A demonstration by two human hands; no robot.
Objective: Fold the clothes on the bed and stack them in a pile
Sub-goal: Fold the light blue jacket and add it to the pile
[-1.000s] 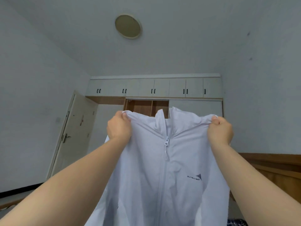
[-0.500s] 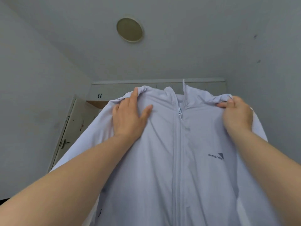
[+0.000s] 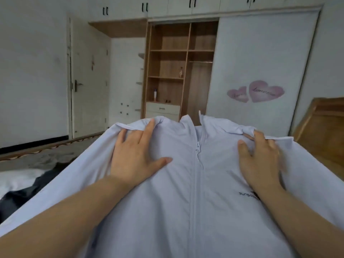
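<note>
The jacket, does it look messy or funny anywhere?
A little. The white zip-up jacket lies front up, zipped, but the fabric bunches into wrinkles at both shoulders, where the left hand and right hand rest with fingers spread. No tear or stain shows.

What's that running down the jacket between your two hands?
In the head view, the jacket's closed zipper runs between the left hand and right hand, with its collar just beyond.
</note>
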